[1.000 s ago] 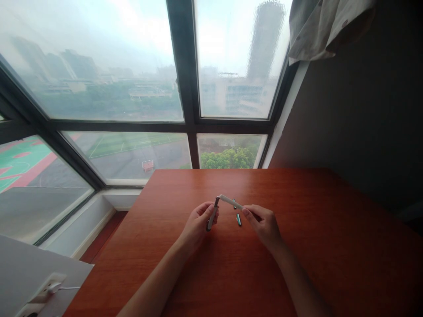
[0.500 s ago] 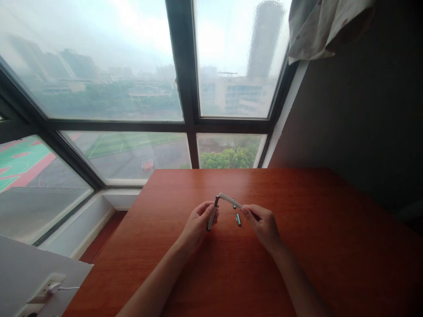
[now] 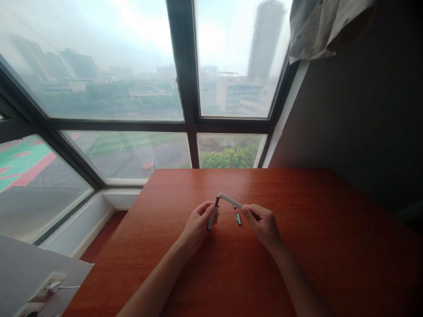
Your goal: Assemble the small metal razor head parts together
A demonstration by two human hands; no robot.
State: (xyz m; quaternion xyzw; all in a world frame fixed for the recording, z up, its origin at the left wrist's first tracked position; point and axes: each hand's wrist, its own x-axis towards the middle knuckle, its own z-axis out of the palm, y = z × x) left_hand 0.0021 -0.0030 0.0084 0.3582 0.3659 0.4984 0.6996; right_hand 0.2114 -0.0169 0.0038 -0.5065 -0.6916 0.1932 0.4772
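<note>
My left hand (image 3: 197,222) is closed round a short grey-and-dark stick-like piece (image 3: 212,220), which points up and slightly right. Between the thumb and fingers of my right hand (image 3: 262,220) is a slim pale rod (image 3: 230,200), slanting up to the left. The two pieces meet at their upper ends in an angle; whether a hinge joins them I cannot tell. Just below the pale rod, a dark cylinder with a green-blue sheen, like a small battery (image 3: 238,219), lies on the table. A second such cylinder (image 3: 234,203) lies behind the rod, partly covered by it.
The reddish-brown wooden table (image 3: 198,281) spreads under both hands and reaches back to the framed window (image 3: 228,125). At lower left is a wall socket with a white plug (image 3: 53,288). A pale cloth (image 3: 317,31) hangs at the upper right, beside a dark wall.
</note>
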